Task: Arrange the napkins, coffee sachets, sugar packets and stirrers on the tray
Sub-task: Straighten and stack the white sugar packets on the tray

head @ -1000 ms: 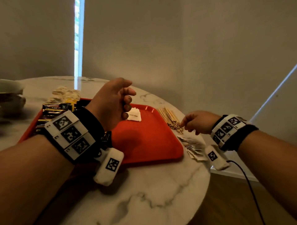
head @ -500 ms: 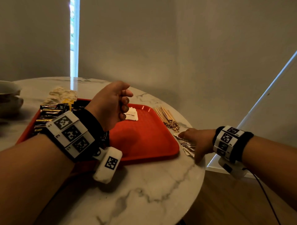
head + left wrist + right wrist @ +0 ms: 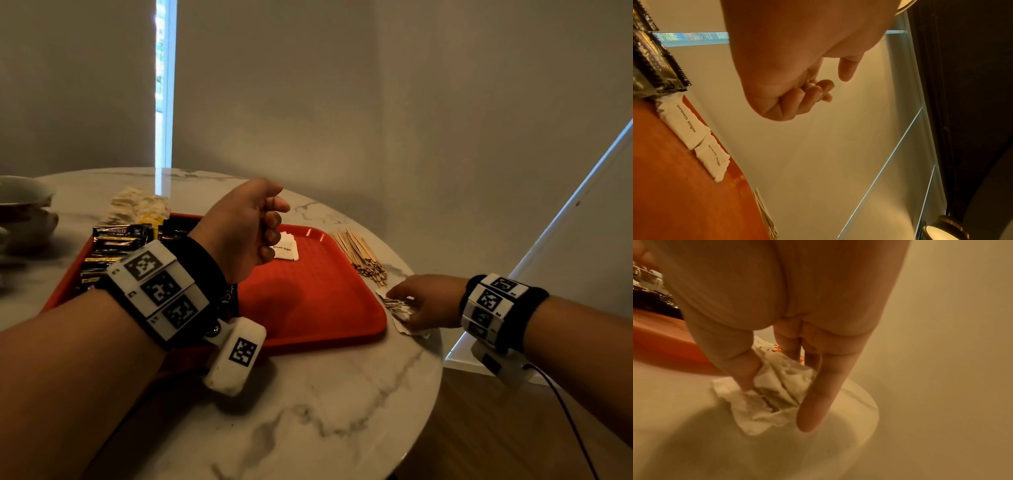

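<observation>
We see a red tray (image 3: 318,308) on a white, grey-veined marble table (image 3: 308,411), black-and-gold coffee sachets (image 3: 116,240), white sugar packets (image 3: 686,126) and tan stirrers (image 3: 359,253).

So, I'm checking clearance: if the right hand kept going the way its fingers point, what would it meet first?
The right hand already touches the sugar packets; past them, probably the tray edge.

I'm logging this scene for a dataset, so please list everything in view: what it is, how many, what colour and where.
tray: one, red, on the table.
table: one, white marble, round.
coffee sachets: several, black, tray's left part.
brown sugar packets: two, white, tray's far side.
packets pile: several, white, table right of tray.
stirrers: a bundle, wooden, table beyond the pile.
napkins: a heap, cream, behind tray.
cups: count unclear, pale, far left.
left hand: curled, holds nothing, above tray.
right hand: pinches the packets pile.
</observation>
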Available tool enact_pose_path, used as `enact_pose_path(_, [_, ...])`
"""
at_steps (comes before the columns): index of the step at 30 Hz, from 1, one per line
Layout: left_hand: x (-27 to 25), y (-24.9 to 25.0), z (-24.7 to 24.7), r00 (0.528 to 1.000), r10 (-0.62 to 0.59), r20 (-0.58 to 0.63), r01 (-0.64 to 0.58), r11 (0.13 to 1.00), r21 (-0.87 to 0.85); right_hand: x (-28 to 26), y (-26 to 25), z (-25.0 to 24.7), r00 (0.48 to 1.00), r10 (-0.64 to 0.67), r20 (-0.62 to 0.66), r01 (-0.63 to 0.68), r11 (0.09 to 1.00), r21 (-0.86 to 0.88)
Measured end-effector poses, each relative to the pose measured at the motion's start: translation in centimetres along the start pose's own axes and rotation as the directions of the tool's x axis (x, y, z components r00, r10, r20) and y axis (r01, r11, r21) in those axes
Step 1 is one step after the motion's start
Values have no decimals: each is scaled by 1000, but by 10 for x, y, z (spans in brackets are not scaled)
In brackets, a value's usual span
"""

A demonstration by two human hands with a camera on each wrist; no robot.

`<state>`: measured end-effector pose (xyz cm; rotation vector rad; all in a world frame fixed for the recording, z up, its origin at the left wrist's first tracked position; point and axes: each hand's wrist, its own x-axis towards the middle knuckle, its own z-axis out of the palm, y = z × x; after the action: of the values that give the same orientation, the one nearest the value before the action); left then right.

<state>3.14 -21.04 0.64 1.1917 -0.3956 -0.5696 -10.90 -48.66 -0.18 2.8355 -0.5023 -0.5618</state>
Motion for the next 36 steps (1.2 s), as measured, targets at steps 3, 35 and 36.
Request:
enact_pose_path(3, [0, 0, 0, 1000, 2, -1, -2, 1000, 4, 0, 4, 1, 1000, 9, 6, -9, 1000, 14])
enact_pose_path(35, [-10, -9, 19, 932, -266, 247, 262, 964, 51, -15, -71, -77, 687, -77, -723, 393, 876, 280])
enact_pose_path(36, [-10, -10, 19, 919, -260, 295, 265, 964, 24, -15, -85, -77, 641, -115, -759, 436, 868, 237])
